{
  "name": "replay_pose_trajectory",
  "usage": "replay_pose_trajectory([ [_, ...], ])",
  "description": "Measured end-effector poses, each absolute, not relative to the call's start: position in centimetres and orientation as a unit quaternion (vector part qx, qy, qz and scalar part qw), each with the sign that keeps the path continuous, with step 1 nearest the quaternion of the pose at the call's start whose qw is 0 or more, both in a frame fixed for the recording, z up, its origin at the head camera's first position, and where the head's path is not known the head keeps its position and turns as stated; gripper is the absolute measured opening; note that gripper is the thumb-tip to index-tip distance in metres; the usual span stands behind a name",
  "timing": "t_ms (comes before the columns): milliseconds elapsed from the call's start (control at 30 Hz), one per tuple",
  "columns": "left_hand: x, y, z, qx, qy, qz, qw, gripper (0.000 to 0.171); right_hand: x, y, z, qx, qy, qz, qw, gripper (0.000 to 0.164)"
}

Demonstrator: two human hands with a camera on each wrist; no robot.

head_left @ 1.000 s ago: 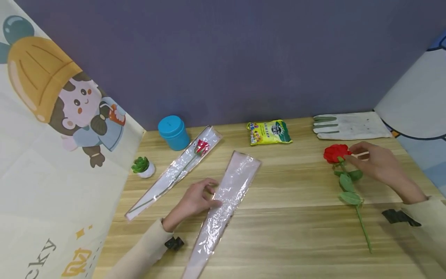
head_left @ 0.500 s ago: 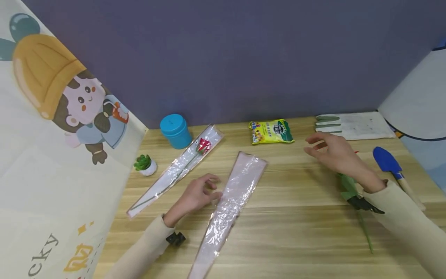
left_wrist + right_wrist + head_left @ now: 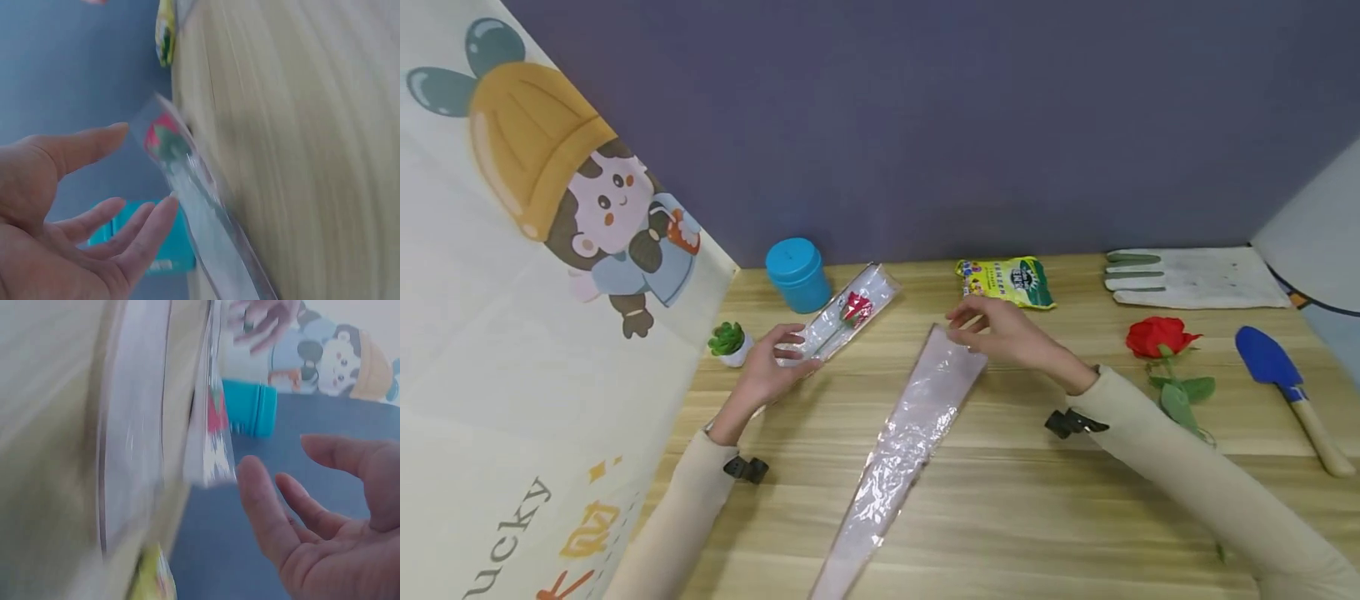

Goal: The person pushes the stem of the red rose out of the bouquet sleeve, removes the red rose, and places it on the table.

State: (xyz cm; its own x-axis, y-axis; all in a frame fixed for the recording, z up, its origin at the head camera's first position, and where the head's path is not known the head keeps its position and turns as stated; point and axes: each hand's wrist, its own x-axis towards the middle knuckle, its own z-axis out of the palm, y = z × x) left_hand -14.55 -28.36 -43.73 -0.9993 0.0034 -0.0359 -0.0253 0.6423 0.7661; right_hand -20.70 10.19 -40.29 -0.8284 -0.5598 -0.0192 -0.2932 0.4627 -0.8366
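My left hand (image 3: 766, 368) hovers over a wrapped rose (image 3: 856, 310), which lies in a clear plastic sleeve at the left. Its thumb and fingers are spread in the left wrist view, with nothing between them. My right hand (image 3: 1011, 333) is above the wide top end of a second flower sleeve (image 3: 910, 433), flat and pinkish, in the middle of the table. In the right wrist view its fingers are apart and hold nothing. A loose red rose (image 3: 1161, 337) lies to the right, its lower stem partly hidden by my right sleeve.
A blue lidded jar (image 3: 799, 275) and a small potted succulent (image 3: 727, 340) stand at the left. Along the back lie a yellow packet (image 3: 1026, 279) and a white glove (image 3: 1202, 279). A blue trowel (image 3: 1270, 354) with a wooden handle lies far right.
My right hand has left the loose rose and moved left to the middle sleeve's top. My left hand has moved off that sleeve, left and up to the wrapped rose.
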Motion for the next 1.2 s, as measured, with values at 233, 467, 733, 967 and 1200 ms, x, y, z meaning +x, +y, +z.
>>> replay_pose_trajectory([
  [233, -16.2, -29.3, -44.3, -0.005, 0.918, 0.396, -0.013, 0.075, -20.9, 3.9, -42.6, -0.167, 0.736, -0.588, 0.292, 0.047],
  [467, -17.4, -29.3, -44.4, -0.02, 0.933, 0.358, 0.024, 0.083, -21.1, -1.3, -45.1, -0.044, 0.616, -0.69, 0.379, 0.062],
  [733, -17.8, -29.3, -44.9, -0.044, 0.929, 0.363, 0.051, 0.075, -21.6, -4.4, -46.7, 0.021, 0.534, -0.755, 0.38, 0.044],
  [967, -17.6, -29.2, -45.1, -0.039, 0.925, 0.374, 0.042, 0.061, -22.2, -5.3, -47.1, 0.031, 0.506, -0.774, 0.38, 0.042],
  [1200, -17.2, -29.0, -45.1, -0.02, 0.921, 0.389, 0.014, 0.06, -22.6, -4.7, -47.2, 0.03, 0.528, -0.759, 0.38, 0.039],
])
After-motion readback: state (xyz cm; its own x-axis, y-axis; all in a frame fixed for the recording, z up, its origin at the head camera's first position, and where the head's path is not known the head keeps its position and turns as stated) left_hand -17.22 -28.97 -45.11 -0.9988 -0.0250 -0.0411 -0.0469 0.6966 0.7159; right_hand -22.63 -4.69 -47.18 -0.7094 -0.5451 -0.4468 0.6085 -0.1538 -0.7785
